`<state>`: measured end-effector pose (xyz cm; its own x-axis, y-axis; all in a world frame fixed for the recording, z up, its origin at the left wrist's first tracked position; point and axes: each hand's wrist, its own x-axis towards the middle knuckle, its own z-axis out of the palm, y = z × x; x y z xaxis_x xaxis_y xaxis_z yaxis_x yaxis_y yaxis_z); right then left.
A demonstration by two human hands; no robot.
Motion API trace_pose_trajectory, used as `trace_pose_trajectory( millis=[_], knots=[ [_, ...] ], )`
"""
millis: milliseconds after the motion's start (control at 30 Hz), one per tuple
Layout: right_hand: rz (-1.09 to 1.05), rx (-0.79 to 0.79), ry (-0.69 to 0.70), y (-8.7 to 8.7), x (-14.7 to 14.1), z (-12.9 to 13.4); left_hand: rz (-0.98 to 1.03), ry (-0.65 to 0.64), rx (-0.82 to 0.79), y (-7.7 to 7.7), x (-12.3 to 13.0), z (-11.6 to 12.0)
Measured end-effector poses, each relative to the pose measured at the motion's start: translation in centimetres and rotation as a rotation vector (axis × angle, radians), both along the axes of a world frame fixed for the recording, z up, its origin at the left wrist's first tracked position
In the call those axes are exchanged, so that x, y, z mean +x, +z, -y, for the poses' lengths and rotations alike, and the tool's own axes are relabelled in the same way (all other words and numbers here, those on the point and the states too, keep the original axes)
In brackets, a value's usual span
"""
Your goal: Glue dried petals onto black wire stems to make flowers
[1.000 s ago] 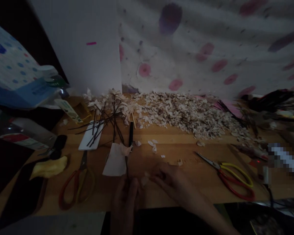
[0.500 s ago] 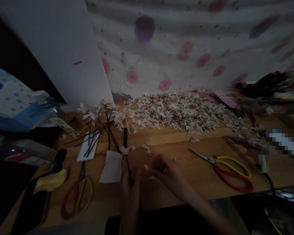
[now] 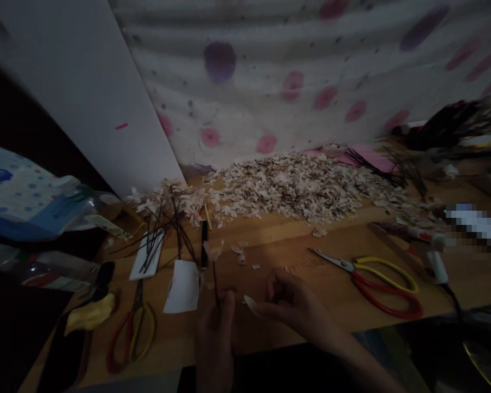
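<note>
My left hand (image 3: 216,333) is closed around an artificial flower stem (image 3: 215,278), dark and upright, with a pale blossom (image 3: 213,250) at its top. To its right, my right hand (image 3: 298,307) has its fingers curled and pinches a pale petal (image 3: 252,305) at the thumb tip. The petal is apart from the stem. A few loose petals (image 3: 240,254) lie on the wooden table (image 3: 278,240) beyond my hands. Left of the stem sits a small white paper sheet (image 3: 181,292).
A wide petal heap (image 3: 294,185) covers the back. Finished-looking flowers (image 3: 167,196) rest at back left on a white slab (image 3: 141,270). Scissors (image 3: 376,281) lie at right, a second pair of scissors (image 3: 131,333) at left. Bottles (image 3: 61,267) and a glue gun (image 3: 437,267) flank the work area.
My right hand with the petal has moved slightly right and down. The left hand has shifted a little, and the blossom stands more upright. The camera view has turned slightly.
</note>
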<state>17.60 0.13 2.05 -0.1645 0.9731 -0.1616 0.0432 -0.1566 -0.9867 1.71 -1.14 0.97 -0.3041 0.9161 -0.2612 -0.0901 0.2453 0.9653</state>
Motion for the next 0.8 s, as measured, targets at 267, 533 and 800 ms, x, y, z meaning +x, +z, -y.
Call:
trace_pose_trajectory(
  millis=[267, 533, 800],
  knots=[
    [0.127, 0.328, 0.081, 0.7, 2.1, 1.9, 0.226, -0.107, -0.142, 1.9, 2.4, 1.5],
    [0.273, 0.777, 0.153, 1.2, 3.4, 2.6, 0.407, -0.202, -0.278, 3.1, 4.6, 2.0],
    [0.095, 0.900, -0.051, 2.0, 5.4, 2.7, 0.397, -0.327, -0.366, 2.1, 5.3, 2.6]
  ],
)
